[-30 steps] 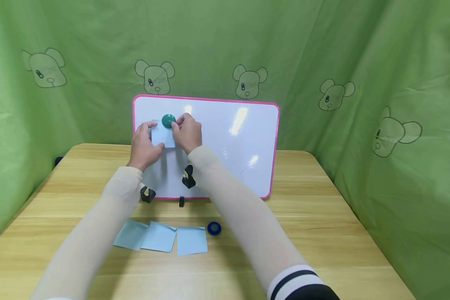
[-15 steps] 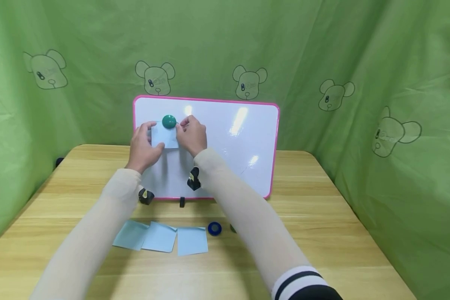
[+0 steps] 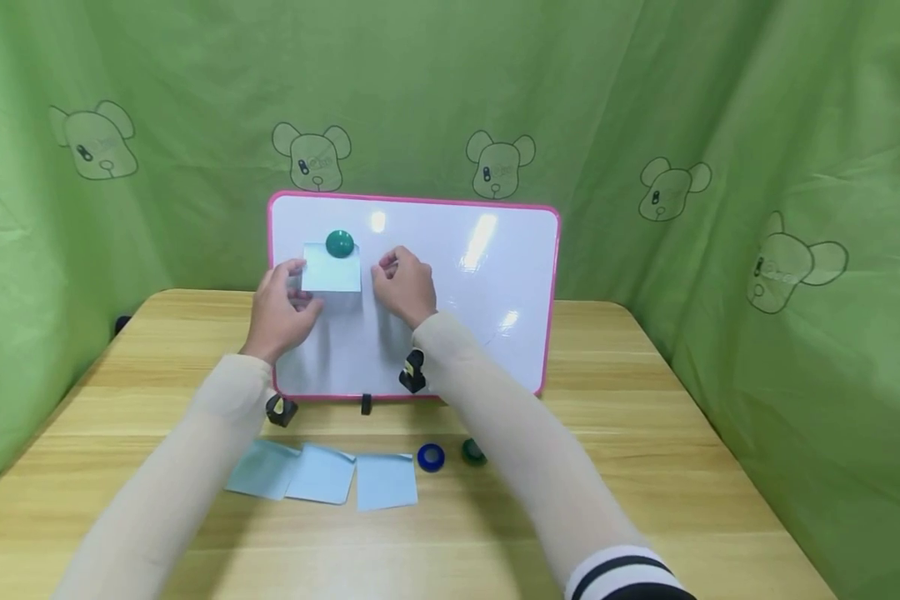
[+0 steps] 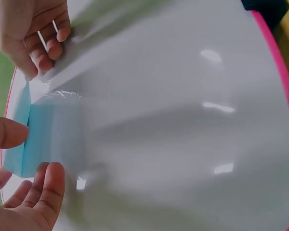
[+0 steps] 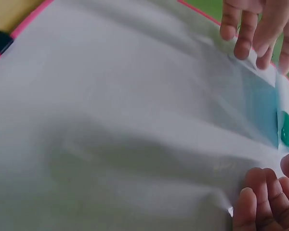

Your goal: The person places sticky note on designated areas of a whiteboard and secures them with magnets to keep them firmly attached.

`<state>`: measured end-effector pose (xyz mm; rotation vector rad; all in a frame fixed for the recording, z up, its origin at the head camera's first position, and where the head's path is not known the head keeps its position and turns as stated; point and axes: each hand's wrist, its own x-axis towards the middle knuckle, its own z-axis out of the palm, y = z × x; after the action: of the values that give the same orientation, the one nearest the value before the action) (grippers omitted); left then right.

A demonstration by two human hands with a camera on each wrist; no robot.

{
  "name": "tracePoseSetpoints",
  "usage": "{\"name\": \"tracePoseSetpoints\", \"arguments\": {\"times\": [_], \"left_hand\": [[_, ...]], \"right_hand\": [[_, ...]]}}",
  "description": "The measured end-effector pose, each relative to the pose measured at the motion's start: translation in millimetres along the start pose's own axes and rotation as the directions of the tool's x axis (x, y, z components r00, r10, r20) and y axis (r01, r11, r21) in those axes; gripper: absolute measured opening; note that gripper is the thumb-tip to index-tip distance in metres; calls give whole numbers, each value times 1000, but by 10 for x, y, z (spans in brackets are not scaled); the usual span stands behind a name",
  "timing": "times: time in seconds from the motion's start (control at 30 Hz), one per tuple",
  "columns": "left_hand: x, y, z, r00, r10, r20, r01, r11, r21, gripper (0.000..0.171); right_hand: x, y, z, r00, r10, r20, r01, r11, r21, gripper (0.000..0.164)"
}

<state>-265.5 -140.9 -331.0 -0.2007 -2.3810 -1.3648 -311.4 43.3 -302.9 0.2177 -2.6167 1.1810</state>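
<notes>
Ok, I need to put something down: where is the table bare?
The table is bare right of the right sleeve and left of the left sleeve, out to the green curtain. Between the sleeves, bare wood lies nearer the person than the three blue notes; that row is crowded, with a blue disc and partly hidden green disc alongside.

In the head view, the left arm [image 3: 172, 483] extends from the lower left of the frame and the right arm [image 3: 528, 450] from the lower right; both slant inward. The left hand [image 3: 276, 317], left of the centre, has its thumb apart from the fingers. The right hand [image 3: 407, 287], slightly higher, has loosely bent fingers.
</notes>
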Motion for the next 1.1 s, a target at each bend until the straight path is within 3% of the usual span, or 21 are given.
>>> {"name": "tracePoseSetpoints", "arguments": {"times": [0.2,0.53,0.77,1.1], "left_hand": [[-105,-54,-1,1000,-9,24,10,1000,-14,61],[-337,-97,-75,996,-48,79,46,999,27,62],[-502,-201,-109,988,-63,138,55,997,59,64],[-713,-341,-185,977,-47,210,24,994,111,68]], "right_hand": [[-54,185,-92,999,-36,24,36,999,-10,16],[-155,571,-278,980,-96,177,96,995,8,20],[-317,797,-436,966,-120,231,116,993,29,28],[-619,1072,-692,925,-179,334,157,983,93,43]]}}
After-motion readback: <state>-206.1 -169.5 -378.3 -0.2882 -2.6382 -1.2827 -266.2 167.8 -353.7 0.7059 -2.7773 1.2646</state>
